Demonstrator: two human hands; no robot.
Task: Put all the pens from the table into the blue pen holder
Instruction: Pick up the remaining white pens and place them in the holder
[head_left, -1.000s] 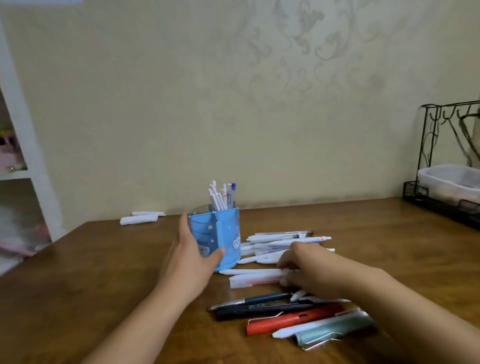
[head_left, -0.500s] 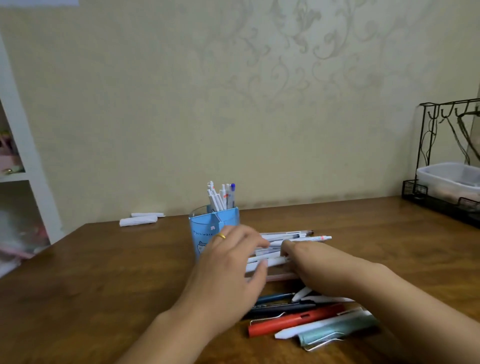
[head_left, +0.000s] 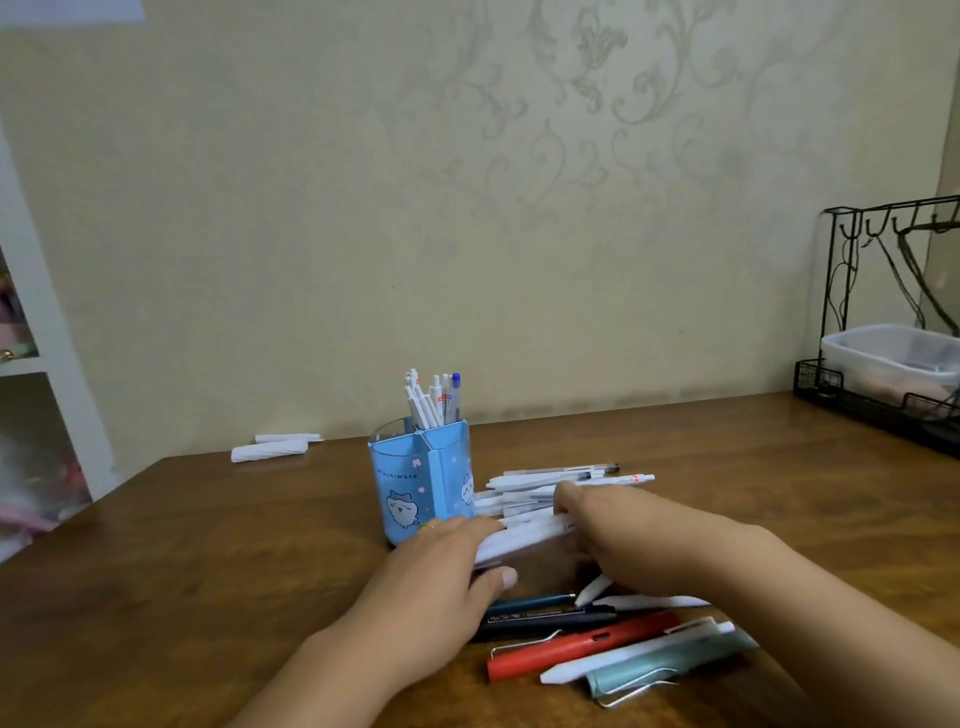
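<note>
Two hands, left hand (head_left: 441, 577) and right hand (head_left: 618, 535), grip one white pen (head_left: 524, 540).

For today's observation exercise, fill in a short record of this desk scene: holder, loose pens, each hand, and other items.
holder: blue pen holder upright on the wooden table, several white pens standing in it
loose pens: white pile right of holder; red pen, dark pens, teal pen nearer the camera
left hand: gripping a bundle of white pens
right hand: on the same bundle
other items: black wire rack, paper rolls
</note>
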